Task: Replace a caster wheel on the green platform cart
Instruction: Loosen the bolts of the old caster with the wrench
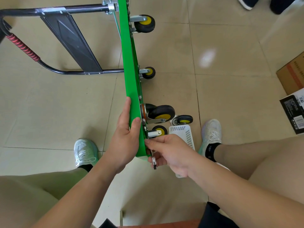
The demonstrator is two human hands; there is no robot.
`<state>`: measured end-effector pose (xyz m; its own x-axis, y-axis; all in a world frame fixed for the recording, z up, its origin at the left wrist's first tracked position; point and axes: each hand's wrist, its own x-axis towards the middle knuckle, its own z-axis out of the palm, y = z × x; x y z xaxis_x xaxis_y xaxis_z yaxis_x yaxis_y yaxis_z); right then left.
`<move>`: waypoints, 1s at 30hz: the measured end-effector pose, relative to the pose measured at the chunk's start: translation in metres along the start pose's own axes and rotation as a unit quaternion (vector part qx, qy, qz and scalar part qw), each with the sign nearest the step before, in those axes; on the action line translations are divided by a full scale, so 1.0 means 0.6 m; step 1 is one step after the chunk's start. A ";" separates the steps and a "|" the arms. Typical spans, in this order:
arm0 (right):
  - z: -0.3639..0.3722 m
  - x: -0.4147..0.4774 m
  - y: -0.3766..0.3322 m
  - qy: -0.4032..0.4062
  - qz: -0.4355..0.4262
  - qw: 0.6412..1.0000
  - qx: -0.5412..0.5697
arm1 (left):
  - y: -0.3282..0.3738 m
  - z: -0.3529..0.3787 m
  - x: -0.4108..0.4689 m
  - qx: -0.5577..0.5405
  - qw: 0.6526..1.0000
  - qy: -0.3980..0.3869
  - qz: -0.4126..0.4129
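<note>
The green platform cart (130,76) was stood on edge on the tiled floor (213,96), gripped at its near end by the left hand (127,137). A wrench (153,159) was clasped by the right hand (171,150) beneath a mounted caster (162,112). Rightward, a white basket (184,132), contents unseen, lay touching a loose caster wheel (183,120).

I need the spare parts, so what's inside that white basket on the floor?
The white basket shows only perforated walls near its far end; nothing visible inside there. The right hand covers the rest. A loose caster lies beyond it.
</note>
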<state>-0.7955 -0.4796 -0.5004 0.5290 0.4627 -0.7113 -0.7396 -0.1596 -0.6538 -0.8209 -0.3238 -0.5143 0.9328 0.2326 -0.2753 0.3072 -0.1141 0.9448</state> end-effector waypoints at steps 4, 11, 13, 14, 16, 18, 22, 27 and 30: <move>-0.006 0.002 -0.012 -0.012 -0.002 0.999 0.032 | 0.003 0.000 0.000 0.009 1.000 0.004 -0.003; -0.022 0.022 0.021 -0.014 0.025 0.997 -0.072 | 0.012 0.001 -0.004 0.022 1.000 0.007 -0.008; -0.029 0.036 0.038 0.004 0.015 0.993 -0.119 | 0.013 0.000 -0.005 0.030 0.999 0.008 -0.009; -0.032 0.043 0.046 0.013 0.007 0.989 -0.146 | 0.013 -0.001 -0.006 0.033 0.999 0.009 -0.008; -0.037 0.057 0.059 0.029 -0.012 0.981 -0.189 | 0.013 -0.002 -0.007 0.035 0.999 0.007 -0.004; -0.044 0.063 0.064 0.039 -0.027 0.976 -0.213 | 0.013 -0.003 -0.008 0.030 1.000 0.004 -0.004; -0.054 0.050 0.072 0.033 -0.020 0.982 -0.186 | 0.011 -0.001 -0.005 0.020 1.000 0.000 -0.016; -0.044 0.025 0.074 0.020 0.002 0.994 -0.108 | 0.008 0.000 -0.004 0.027 1.000 0.004 -0.011; -0.036 0.018 0.064 0.018 -0.004 0.996 -0.083 | 0.006 0.000 -0.003 0.021 1.000 0.005 -0.009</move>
<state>-0.8092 -0.4998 -0.5384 0.5511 0.4329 -0.7134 -0.6588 -0.2990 -0.6903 -0.8212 -0.3245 -0.5102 0.9256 0.2441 -0.2893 0.3310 -0.1510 0.9315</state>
